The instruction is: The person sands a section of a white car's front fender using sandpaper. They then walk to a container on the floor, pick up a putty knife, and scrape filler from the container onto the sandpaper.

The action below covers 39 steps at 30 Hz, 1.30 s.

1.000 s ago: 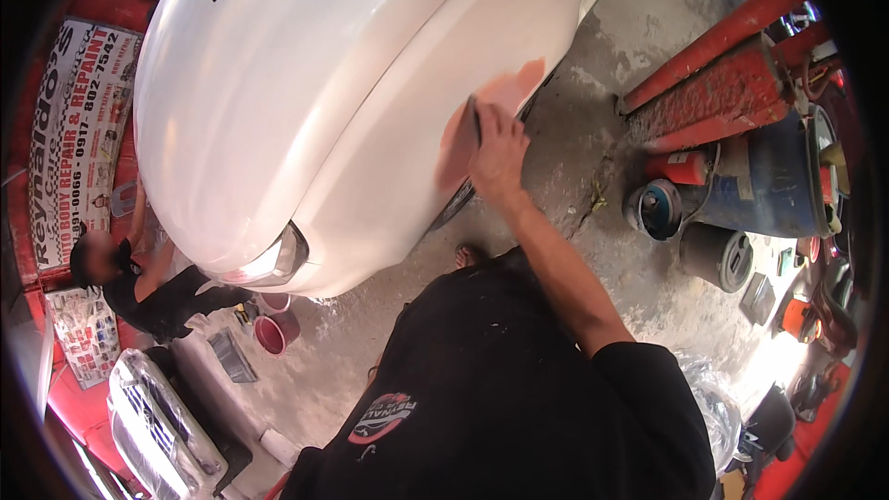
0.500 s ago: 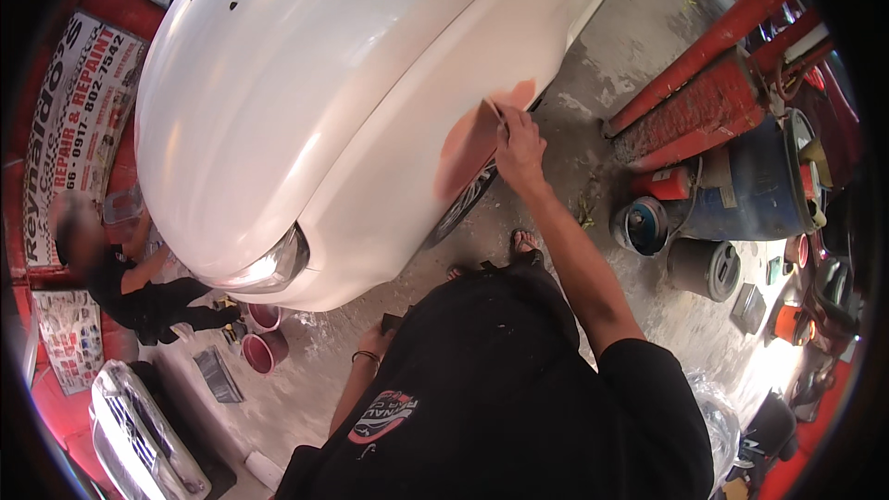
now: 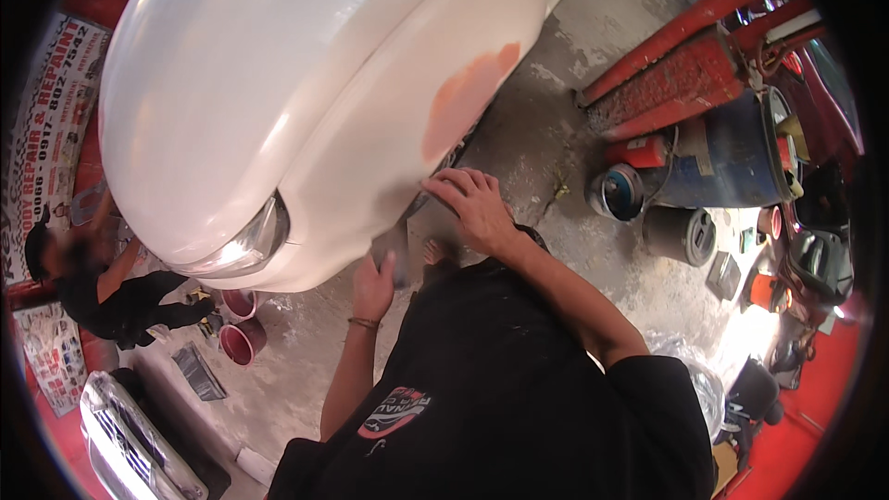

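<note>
A white car fills the upper middle. Its fender bears a reddish-orange patch above the front wheel arch. In my left hand is a dark grey flat block, gripped with the thumb on its face, below the fender's lower edge. My right hand is beside the wheel arch, just below the patch, fingers bent and pointing left. A brownish blurred area shows under those fingers; whether it is a held sheet I cannot make out. The two hands are close together but apart.
At the left, another person crouches by the car's front, near reddish buckets. A grille lies at the lower left. On the right stand a red post, a blue drum, an open can and a black bucket.
My right hand has left the patch and come down and left, toward my body. My left hand has risen with the grey block toward the fender edge. The view has shifted slightly.
</note>
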Each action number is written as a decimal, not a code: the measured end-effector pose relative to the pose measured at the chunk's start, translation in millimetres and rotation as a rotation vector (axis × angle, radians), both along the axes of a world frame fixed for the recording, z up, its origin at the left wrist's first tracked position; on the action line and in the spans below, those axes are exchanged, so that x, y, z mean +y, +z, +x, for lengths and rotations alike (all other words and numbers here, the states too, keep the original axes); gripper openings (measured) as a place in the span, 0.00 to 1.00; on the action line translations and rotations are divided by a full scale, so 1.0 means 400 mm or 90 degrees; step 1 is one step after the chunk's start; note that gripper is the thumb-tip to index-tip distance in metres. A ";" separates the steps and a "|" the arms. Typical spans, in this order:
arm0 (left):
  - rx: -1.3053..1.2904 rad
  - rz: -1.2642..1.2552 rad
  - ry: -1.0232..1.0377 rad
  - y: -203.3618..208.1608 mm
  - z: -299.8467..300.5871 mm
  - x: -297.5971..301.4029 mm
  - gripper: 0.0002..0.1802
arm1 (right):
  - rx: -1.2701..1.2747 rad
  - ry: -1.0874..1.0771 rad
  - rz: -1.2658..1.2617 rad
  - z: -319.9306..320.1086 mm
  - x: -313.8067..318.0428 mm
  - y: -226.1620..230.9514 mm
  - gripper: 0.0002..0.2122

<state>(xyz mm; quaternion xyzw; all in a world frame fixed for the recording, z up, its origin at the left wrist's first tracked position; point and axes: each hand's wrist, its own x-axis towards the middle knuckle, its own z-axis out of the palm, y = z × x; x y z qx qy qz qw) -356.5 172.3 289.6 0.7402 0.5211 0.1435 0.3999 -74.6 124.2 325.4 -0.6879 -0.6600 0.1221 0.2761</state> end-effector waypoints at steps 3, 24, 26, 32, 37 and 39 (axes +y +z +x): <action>-0.394 -0.336 0.184 0.098 0.138 -0.003 0.26 | 0.071 0.064 0.003 -0.016 -0.100 0.110 0.31; -0.783 -0.858 0.323 0.209 0.544 -0.366 0.19 | 0.280 0.242 0.132 0.365 -0.503 0.212 0.32; -0.773 -0.994 0.220 0.230 0.593 -0.430 0.19 | 0.395 0.160 0.121 0.395 -0.524 0.172 0.31; -0.470 -0.514 0.283 0.306 0.710 -0.450 0.23 | 1.030 -0.476 -0.041 0.550 -0.616 0.138 0.17; -0.562 -0.248 0.146 0.312 0.821 -0.337 0.20 | 1.178 -0.424 -0.119 0.544 -0.718 0.217 0.20; -0.569 -0.169 0.118 0.314 0.850 -0.328 0.20 | 1.289 -0.323 -0.170 0.517 -0.734 0.278 0.20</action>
